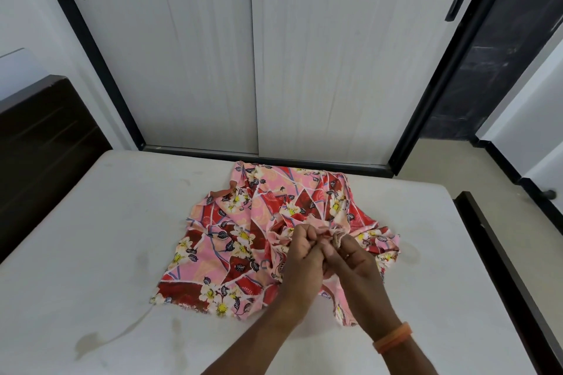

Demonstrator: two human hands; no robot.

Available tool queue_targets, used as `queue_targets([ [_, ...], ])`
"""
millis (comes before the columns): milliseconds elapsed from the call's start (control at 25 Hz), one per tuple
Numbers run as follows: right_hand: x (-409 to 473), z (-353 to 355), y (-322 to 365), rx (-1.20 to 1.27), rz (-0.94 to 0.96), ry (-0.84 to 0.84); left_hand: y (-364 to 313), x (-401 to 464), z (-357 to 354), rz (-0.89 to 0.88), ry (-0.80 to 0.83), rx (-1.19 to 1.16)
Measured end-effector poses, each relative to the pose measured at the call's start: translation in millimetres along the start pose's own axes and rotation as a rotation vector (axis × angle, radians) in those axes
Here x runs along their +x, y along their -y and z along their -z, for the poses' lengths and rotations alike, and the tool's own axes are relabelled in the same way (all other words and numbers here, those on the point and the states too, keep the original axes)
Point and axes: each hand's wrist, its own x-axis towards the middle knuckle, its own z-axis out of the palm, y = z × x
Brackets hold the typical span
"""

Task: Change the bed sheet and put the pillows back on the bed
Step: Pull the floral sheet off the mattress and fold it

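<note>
A pink and red floral bed sheet lies bunched and partly folded on the bare white mattress. My left hand and my right hand meet over the sheet's right half. Both are closed on a gathered edge of the sheet, pinching it between the fingers. An orange band sits on my right wrist. No pillows are in view.
A dark wooden headboard stands at the left. White wardrobe doors with black frames rise beyond the bed. A dark bed frame edge runs along the right, with beige floor past it.
</note>
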Motion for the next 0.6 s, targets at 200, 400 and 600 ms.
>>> queue_targets([
  [200,-6,19,13,-0.137,0.172,0.095,-8,-4,0,0.065,0.128,0.075],
  [400,-4,28,10,-0.284,0.203,0.048,-10,3,3,0.154,0.283,-0.076],
  [600,-12,44,-1,-0.068,0.022,-0.058,11,35,25,0.267,0.24,-0.066],
])
